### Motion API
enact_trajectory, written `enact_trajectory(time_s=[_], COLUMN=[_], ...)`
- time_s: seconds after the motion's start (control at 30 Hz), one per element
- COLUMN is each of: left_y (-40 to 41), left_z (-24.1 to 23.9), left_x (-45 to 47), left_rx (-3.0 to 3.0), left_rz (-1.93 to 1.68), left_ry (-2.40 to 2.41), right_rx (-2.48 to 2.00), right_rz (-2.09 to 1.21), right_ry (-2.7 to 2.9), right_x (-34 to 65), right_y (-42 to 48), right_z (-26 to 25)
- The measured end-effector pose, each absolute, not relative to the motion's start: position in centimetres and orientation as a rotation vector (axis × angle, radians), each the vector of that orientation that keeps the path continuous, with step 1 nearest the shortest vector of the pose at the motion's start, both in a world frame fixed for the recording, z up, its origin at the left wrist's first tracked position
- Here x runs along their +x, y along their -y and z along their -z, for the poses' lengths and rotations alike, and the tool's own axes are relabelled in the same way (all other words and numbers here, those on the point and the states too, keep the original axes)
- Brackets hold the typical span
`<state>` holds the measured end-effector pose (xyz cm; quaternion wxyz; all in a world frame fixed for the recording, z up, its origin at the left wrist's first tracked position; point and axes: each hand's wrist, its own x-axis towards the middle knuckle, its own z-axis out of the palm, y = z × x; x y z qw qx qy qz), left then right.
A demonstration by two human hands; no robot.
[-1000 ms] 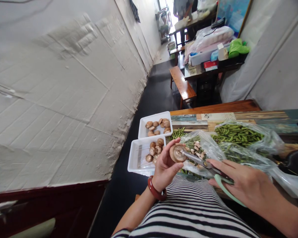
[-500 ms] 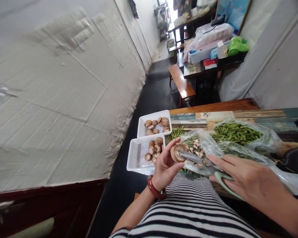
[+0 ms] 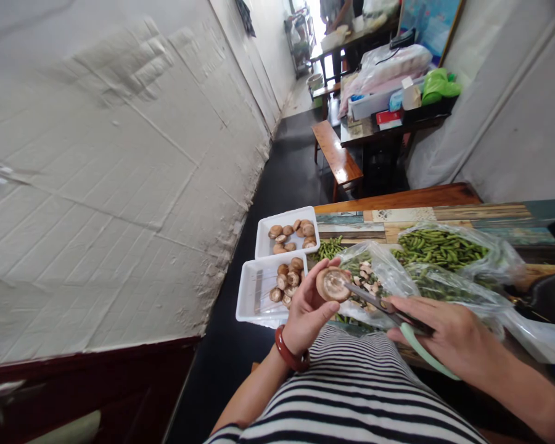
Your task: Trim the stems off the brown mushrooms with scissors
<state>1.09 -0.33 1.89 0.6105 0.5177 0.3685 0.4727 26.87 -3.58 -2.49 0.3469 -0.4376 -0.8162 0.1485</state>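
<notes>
- mushroom (image 3: 332, 285) in hand: 1, just above the table's near edge as seen, underside turned up toward the camera
- left hand (image 3: 306, 310): grasping that mushroom, fingers behind its cap, thumb along the near rim. it sits right at the fingertips, clear of the palm
- right hand (image 3: 462, 336): clenched on the scissors (image 3: 383, 306), 1 pair, pale green handle. can't tell which fingers are through the loops
- scissor tip is at the mushroom's underside, near the right rim; can't tell if it's cutting in. mushroom is well apart from the right fingers, blades between
- trays: 2, white, left of the pods. back tray (image 3: 262, 242) about ten mushrooms, front tray (image 3: 250, 296) about eight visible, left hand close by may hide more
- pale bits (image 3: 366, 271): over a dozen, too small to count, by clear plastic just past the scissors
- pods (image 3: 444, 248): too many to count, green, in clear bags (image 3: 506, 265) right of the bits. at least 2 bags, overlapping
- loose pods (image 3: 329, 248): 1 pile on the table (image 3: 409, 214), beside the back tray
- bangle (image 3: 289, 353): 1, red-brown, left wrist
</notes>
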Motion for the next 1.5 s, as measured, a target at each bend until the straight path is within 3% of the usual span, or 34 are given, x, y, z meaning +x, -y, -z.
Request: enact_trajectory(time_s=[0.4,0.83,1.07,1.3,1.5], left_y=[0.0,-1.2,-2.4,-4.1,-4.0], left_z=[-2.4,-0.5,0.8,5.0,8.7], left_x=[1.1,1.8,2.1,-1.7,-6.1], left_rx=[0.835,0.852,0.709,1.267,1.362], left_rz=[-0.991,-0.957,-0.777,-0.589,-0.554], left_ry=[-0.671,-1.153,-1.018,-1.391,-1.554], right_rx=[-1.554,-1.483,-1.504,-1.628,-1.916], right_rz=[-0.592,-0.582,-0.666,-0.414,-0.492], right_ry=[1.689,1.612,1.547,1.635,2.08], right_x=[28.0,25.6,25.5,25.3,26.2], right_y=[3.4,4.3,5.4,5.0,3.6], right_z=[5.1,7.2,8.9,9.8,15.5])
